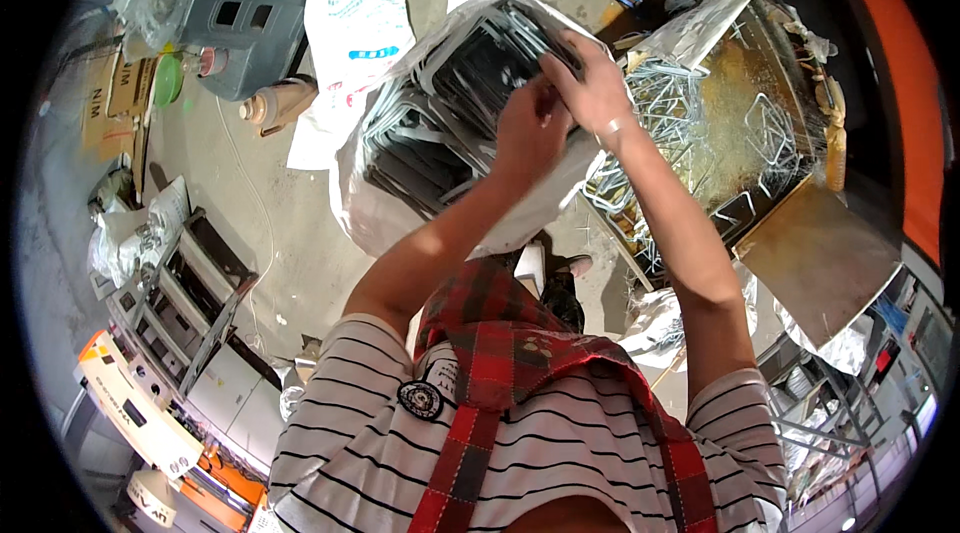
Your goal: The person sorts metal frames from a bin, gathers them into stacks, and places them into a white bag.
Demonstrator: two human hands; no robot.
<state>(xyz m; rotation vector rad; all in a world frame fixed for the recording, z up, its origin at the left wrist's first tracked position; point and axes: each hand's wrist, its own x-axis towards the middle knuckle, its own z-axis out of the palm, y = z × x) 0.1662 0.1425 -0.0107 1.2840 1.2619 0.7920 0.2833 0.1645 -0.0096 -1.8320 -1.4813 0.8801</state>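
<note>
A white sack (355,208) stands open in front of me, packed with dark and silvery bent metal rods (480,63) in stacked bundles. At the sack's right side, my right hand (597,93) is closed over the edge of one bundle, its thumb on the near side and its fingers on the far side. Just left of it, my left hand (530,133) has its fingers curled over the same bundle, close to the right thumb. What the left fingers pinch is hidden by the hand itself.
To the right, a metal-edged bin (725,123) holds loose bent rods, with a brown board (820,258) near it. A grey plastic stool (245,33), a beige bottle (277,105) and a printed white sack (355,28) lie at the left. A step ladder (190,288) is nearer left.
</note>
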